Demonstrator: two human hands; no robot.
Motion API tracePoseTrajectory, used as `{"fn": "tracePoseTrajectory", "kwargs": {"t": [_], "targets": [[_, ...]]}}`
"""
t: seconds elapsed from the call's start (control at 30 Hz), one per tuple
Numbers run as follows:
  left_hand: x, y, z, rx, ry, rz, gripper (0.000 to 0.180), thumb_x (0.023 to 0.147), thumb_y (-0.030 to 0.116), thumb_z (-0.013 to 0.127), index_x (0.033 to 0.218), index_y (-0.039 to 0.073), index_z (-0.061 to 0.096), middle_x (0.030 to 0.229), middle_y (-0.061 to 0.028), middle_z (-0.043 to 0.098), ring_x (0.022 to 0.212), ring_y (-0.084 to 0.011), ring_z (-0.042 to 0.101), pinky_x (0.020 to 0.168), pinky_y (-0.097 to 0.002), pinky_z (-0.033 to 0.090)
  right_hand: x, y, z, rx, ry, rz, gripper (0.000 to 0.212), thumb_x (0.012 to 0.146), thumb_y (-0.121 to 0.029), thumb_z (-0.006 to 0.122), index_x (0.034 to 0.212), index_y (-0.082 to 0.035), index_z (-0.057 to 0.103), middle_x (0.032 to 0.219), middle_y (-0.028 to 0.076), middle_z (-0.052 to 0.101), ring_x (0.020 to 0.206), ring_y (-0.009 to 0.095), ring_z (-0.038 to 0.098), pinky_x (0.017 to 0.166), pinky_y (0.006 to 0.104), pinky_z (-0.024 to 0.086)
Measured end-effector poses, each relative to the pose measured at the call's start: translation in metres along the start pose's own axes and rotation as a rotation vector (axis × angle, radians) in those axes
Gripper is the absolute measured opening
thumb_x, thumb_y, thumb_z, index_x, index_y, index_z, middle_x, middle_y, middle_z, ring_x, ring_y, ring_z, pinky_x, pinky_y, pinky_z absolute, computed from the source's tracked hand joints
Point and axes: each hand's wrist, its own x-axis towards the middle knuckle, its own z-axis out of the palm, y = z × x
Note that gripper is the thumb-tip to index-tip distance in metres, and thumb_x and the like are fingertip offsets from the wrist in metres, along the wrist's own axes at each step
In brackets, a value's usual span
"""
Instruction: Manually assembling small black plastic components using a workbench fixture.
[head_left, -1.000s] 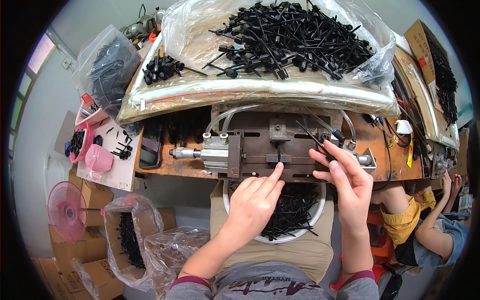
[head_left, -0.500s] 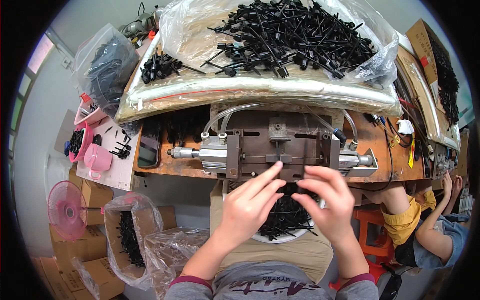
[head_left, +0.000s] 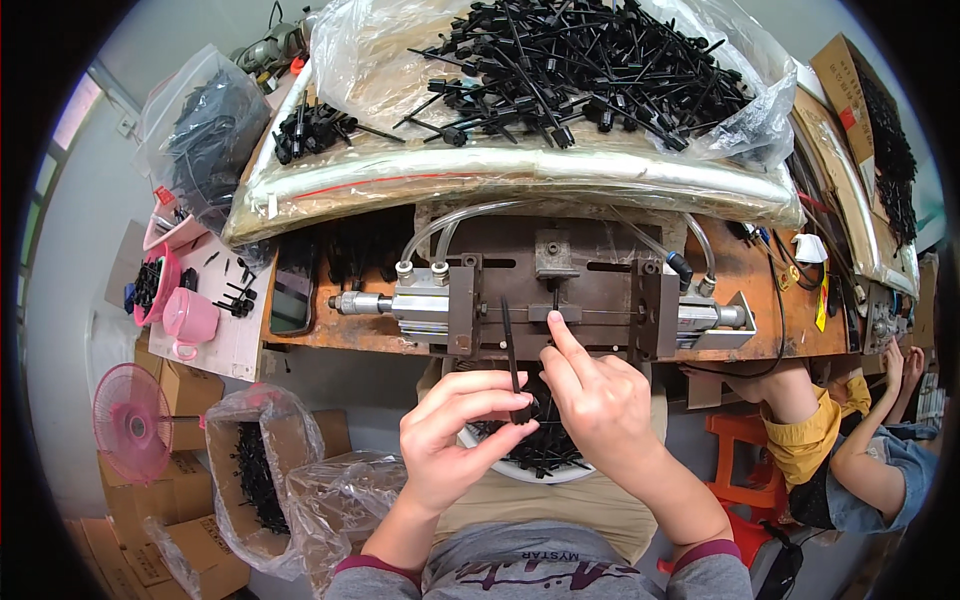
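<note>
Between the thumb and fingers of my left hand [head_left: 450, 435], a black plastic part with a long thin stem [head_left: 509, 345] is pinched upright, its thicker end at the fingertips. My right hand [head_left: 612, 410] stretches its index finger forward, the tip at a small dark block [head_left: 543, 314] in the middle of a brown metal fixture [head_left: 610, 285]. Its other fingers curl loosely, and I see nothing in them. Air cylinders flank the fixture, one on the left [head_left: 424, 308] and one on the right [head_left: 697, 320]. Below my hands, a white bowl [head_left: 545, 477] of black parts sits on my lap, partly hidden.
A heap of black stemmed parts [head_left: 590, 75] lies on a plastic-covered shelf behind the fixture. Clear air hoses [head_left: 430, 228] arch over the cylinders. At left are a pink mug [head_left: 192, 318], a phone [head_left: 294, 300] and a pink fan [head_left: 133, 420]. Another person [head_left: 870, 460] sits at right.
My left hand has drawn back from the fixture and now holds a black stemmed part upright. My right hand has moved left and forward, its index finger now at the block.
</note>
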Motion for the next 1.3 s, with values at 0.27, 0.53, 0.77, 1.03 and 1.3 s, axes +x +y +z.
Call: {"fn": "tracePoseTrajectory", "kwargs": {"t": [0.27,0.53,0.77,1.03,1.3], "targets": [[-0.004,-0.007,-0.001,-0.157,-0.044,-0.044,0.028,0.072,-0.010,0.078,0.098,-0.001,0.072,0.105,-0.0173,0.069,0.090,-0.0208,0.070,0.073,-0.0280,0.063,0.002,-0.002,-0.003,-0.019,-0.012,0.005,0.017,0.073,-0.005,0.070,0.090,-0.003,0.065,0.119,0.018,0.067,0.043,0.016,0.050,0.049,0.0270,0.047],[-0.010,-0.004,-0.006,-0.174,-0.111,-0.047,0.023,0.069,-0.010,0.079,0.090,-0.004,0.072,0.096,-0.0175,0.071,0.084,-0.0238,0.072,0.074,-0.0319,0.063,0.011,0.002,-0.019,0.550,0.026,0.140,0.021,0.085,-0.009,0.072,0.100,0.003,0.065,0.095,0.017,0.071,0.060,0.014,0.066,0.056,0.0241,0.051],[-0.007,0.012,-0.012,0.012,-0.133,0.035,0.021,0.069,-0.004,0.081,0.089,0.000,0.074,0.093,-0.0133,0.073,0.083,-0.0217,0.072,0.073,-0.0306,0.059,0.029,-0.006,-0.036,1.601,-0.132,0.593,0.017,0.095,-0.009,0.064,0.105,0.004,0.068,0.089,0.013,0.072,0.058,0.007,0.060,0.051,0.0199,0.046],[-0.026,0.022,-0.040,0.047,-0.053,0.084,0.023,0.070,-0.004,0.079,0.092,-0.001,0.075,0.095,-0.0147,0.072,0.087,-0.0239,0.072,0.074,-0.0322,0.059,0.106,-0.022,-0.043,1.504,0.408,0.379,0.017,0.096,-0.009,0.063,0.106,0.004,0.069,0.092,0.010,0.068,0.065,0.008,0.060,0.059,0.0218,0.050],[-0.040,0.037,-0.065,0.188,0.202,0.171,0.030,0.060,-0.004,0.086,0.089,0.001,0.076,0.090,-0.0116,0.071,0.082,-0.0213,0.069,0.072,-0.0300,0.057,0.291,-0.098,-0.095,1.302,0.840,-0.485,0.024,0.097,-0.013,0.060,0.113,0.003,0.067,0.103,0.014,0.070,0.083,0.015,0.065,0.072,0.0281,0.053]]}}
